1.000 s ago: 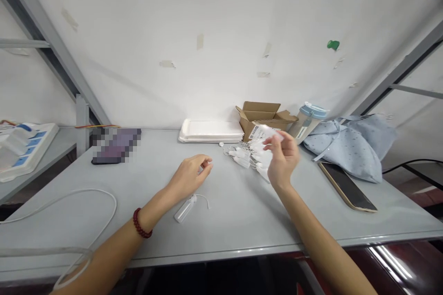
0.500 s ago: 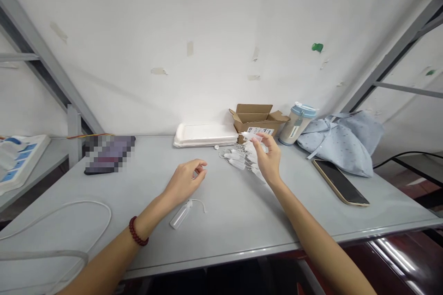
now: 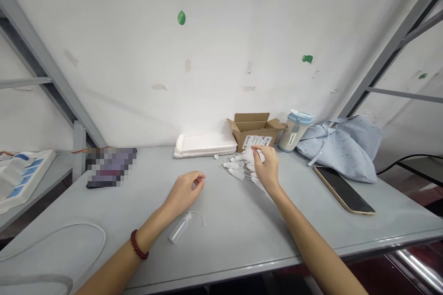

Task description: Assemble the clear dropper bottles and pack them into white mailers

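Observation:
My left hand (image 3: 186, 190), fingers loosely curled with a gap to the thumb, hovers over the table holding nothing that I can see. Just below it lies a small clear plastic bottle (image 3: 179, 229) with a thin white string-like tail. My right hand (image 3: 267, 168) is at a pile of similar small translucent bottles (image 3: 236, 173) with thin tails, its thumb and index finger pinched together. Whatever is between those fingertips is too small or hidden to make out. The hand covers part of the pile.
Behind the pile stand an open cardboard box (image 3: 256, 131) and stacked white trays (image 3: 204, 145). A tumbler (image 3: 294, 133), a light blue cloth bag (image 3: 342, 150) and a phone (image 3: 344, 190) are to the right. A cable (image 3: 100, 235) and a pixelated object (image 3: 112, 168) occupy the left.
My right hand has lowered towards the pile; the bottle seen in its fingers before is no longer clearly visible. My left hand keeps its place. The view has tilted up slightly.

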A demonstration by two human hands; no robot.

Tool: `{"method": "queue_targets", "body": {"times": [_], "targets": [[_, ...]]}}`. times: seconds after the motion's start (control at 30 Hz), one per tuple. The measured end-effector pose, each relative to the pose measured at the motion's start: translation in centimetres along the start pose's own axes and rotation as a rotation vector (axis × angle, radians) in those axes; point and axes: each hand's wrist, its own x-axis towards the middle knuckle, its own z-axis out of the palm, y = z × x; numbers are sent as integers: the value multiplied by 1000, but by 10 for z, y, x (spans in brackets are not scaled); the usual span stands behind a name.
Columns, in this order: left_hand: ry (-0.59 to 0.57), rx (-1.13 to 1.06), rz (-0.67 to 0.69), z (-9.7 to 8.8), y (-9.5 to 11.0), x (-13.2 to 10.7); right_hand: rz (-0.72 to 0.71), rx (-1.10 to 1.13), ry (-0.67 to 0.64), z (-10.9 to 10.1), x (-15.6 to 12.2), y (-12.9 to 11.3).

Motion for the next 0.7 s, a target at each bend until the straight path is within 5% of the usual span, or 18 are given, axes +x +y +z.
{"method": "queue_targets", "body": {"times": [0.2, 0.47, 0.7], "targets": [[-85, 224, 19, 5, -16, 31, -48, 96, -32, 5, -5, -7], [-186, 617, 344, 28, -22, 102, -86, 126, -169, 12, -18, -19], [-226, 639, 366, 35, -22, 106, -109, 142, -243, 16, -23, -24]]}}
